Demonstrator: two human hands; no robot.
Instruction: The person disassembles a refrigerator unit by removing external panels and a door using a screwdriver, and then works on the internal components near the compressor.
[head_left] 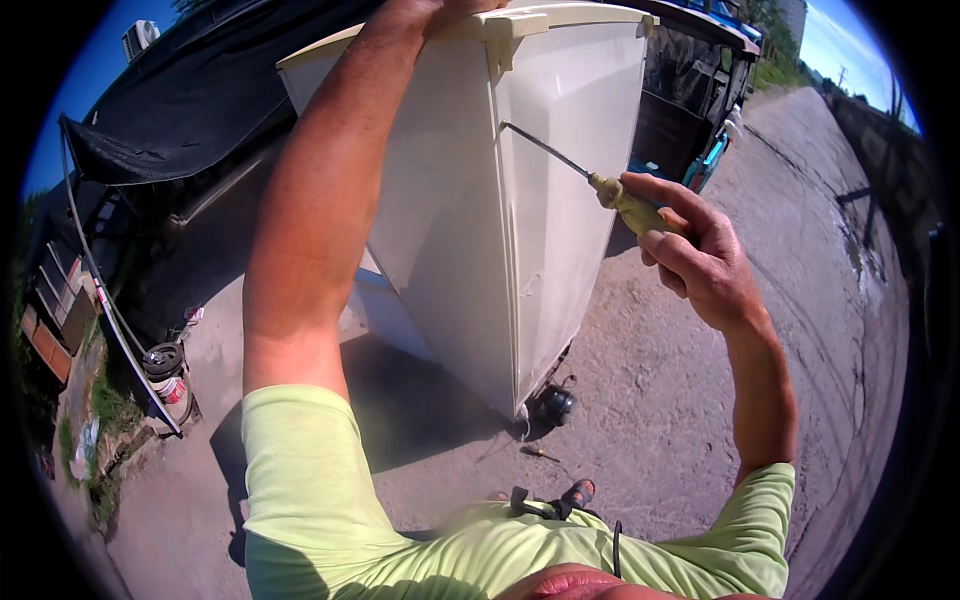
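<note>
A tall white refrigerator (470, 220) stands upright on the concrete in front of me, seen from above at its corner. My left hand (440, 12) rests on its top edge, gripping the cream-coloured top trim; the fingers are partly cut off by the frame's rim. My right hand (690, 250) is closed around the yellow handle of a long screwdriver (590, 175). The metal shaft points left, and its tip touches the refrigerator's upper corner seam. A black compressor (553, 405) shows at the cabinet's foot.
A small tool (540, 453) lies on the ground near my sandalled foot (577, 493). A vehicle with a dark cabin (690, 90) is parked behind the refrigerator. A black tarp shelter (180, 120), a tyre and buckets (168, 375) stand at the left.
</note>
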